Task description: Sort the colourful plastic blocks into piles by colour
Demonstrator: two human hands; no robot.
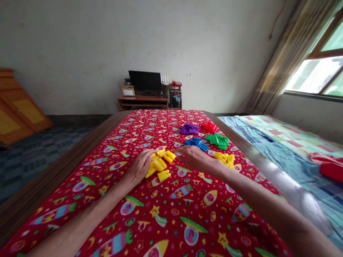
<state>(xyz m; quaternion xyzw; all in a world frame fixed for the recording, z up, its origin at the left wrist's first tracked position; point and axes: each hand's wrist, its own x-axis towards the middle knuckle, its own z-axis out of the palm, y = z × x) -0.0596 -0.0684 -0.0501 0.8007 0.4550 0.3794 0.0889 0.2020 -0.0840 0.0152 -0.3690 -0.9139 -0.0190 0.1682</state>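
My left hand (141, 165) lies along the left side of a loose pile of yellow plastic toy pieces (160, 164). Its fingers are stretched out, touching the pile without gripping a piece. A single yellow piece (164, 175) lies at the near side of that pile. My right hand (194, 157) hovers or rests to the right, palm down, fingers pointing left toward the yellow pieces; I see nothing held in it. Just beyond it sits a heap of blue pieces (197, 143). Another yellow heap (226, 159) is partly behind my right forearm.
Purple (189, 129), red (209, 127) and green pieces (218, 140) form separate heaps farther back on the right. A red patterned cloth (150, 217) covers the table. Beyond the table stands a desk (146, 98) with a monitor (145, 82); a bed (289, 142) is on the right.
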